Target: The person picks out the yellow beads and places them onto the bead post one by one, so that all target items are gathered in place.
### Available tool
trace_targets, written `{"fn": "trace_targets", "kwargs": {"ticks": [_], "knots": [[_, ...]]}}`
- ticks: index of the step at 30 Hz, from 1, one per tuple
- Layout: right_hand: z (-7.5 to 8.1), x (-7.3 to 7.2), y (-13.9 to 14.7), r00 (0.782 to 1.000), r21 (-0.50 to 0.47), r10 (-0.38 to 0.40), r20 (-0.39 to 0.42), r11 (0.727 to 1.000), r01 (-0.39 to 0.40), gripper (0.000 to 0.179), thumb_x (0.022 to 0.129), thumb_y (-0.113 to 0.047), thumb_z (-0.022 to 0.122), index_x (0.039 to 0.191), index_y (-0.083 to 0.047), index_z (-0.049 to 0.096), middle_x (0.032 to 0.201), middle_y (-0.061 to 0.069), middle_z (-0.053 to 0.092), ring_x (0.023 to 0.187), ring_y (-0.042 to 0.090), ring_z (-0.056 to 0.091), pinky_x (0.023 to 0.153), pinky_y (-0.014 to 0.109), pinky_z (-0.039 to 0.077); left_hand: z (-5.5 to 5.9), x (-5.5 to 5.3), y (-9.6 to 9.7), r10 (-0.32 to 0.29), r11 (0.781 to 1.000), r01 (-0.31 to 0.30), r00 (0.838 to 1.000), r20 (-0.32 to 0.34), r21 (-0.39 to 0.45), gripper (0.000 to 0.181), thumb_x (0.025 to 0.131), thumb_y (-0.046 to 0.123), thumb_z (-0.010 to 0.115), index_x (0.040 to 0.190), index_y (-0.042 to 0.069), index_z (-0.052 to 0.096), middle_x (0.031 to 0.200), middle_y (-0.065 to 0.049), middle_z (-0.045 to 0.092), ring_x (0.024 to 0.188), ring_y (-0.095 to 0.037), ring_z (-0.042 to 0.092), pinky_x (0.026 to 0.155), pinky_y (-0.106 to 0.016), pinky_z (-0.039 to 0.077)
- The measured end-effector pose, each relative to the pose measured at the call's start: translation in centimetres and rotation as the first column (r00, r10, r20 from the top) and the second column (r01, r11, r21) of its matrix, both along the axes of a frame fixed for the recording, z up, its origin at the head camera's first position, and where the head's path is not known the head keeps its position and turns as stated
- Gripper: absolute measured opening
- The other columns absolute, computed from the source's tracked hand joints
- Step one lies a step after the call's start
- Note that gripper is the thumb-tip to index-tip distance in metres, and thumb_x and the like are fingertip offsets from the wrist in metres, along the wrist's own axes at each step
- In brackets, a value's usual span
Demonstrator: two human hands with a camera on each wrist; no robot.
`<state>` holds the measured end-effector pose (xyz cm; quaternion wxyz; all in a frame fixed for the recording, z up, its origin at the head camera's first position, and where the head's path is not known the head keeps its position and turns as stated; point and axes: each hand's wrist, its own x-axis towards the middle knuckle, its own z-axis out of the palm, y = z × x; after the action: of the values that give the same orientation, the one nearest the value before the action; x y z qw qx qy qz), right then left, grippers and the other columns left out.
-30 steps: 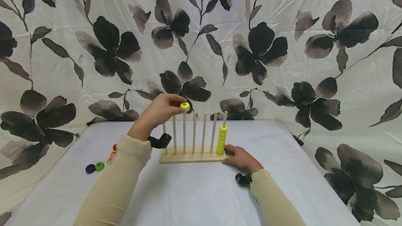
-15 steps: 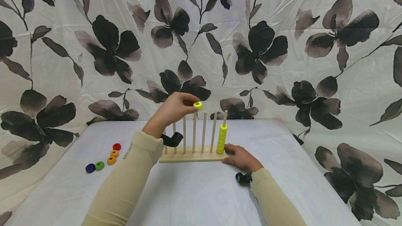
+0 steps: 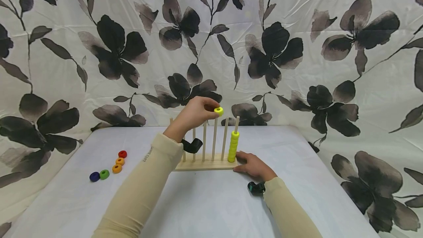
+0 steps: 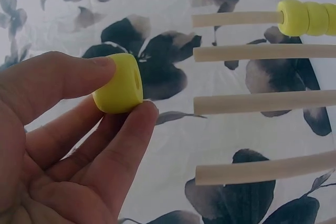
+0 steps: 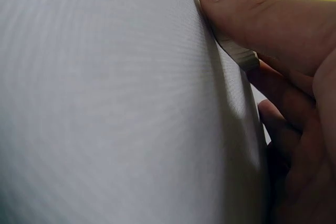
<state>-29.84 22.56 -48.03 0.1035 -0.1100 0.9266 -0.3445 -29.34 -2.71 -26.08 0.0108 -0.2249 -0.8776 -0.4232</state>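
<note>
My left hand (image 3: 196, 113) pinches a yellow bead (image 3: 219, 111) between thumb and fingers, above the pegs of a wooden peg rack (image 3: 205, 165). In the left wrist view the bead (image 4: 118, 83) is tilted, its hole toward the peg tips and apart from them. A stack of several yellow beads (image 3: 233, 147) fills most of the rightmost peg, whose tip shows above. At the rack's right end my right hand (image 3: 254, 166) grips the base, thumb at the front edge. The right wrist view shows the thumb against the base (image 5: 239, 53) and the fingers curled beyond its end.
Left on the white table (image 3: 205, 208) lie a red bead (image 3: 122, 154), two orange beads (image 3: 117, 168), a green bead (image 3: 104, 174) and a dark blue bead (image 3: 94, 176). A flower-patterned cloth (image 3: 231, 65) hangs behind. My left arm hides part of the rack's left side.
My left hand has moved right along the peg tops with the yellow bead. The red and orange beads, partly covered by the sleeve before, now show fully. My right hand has stayed put.
</note>
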Motion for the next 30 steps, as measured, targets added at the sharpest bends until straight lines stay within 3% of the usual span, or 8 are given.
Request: {"fn": "trace_targets", "kwargs": {"ticks": [30], "knots": [[0.0,0.0,0.0,0.999,-0.023,-0.01,0.045,1.0,0.011,0.069,0.081,-0.038,0.077,0.143,-0.029,0.048,0.15,0.002,0.045,0.143,0.03,0.035,0.116,0.057,0.027,-1.4,-1.2,4.8,-0.039,0.999,0.038,0.999,-0.026,-0.034,0.029,0.087,0.013,0.069,0.117,0.009,0.069,0.108,-0.004,0.068,0.097,-0.016,0.064,0.084,-0.031,0.056]]}}
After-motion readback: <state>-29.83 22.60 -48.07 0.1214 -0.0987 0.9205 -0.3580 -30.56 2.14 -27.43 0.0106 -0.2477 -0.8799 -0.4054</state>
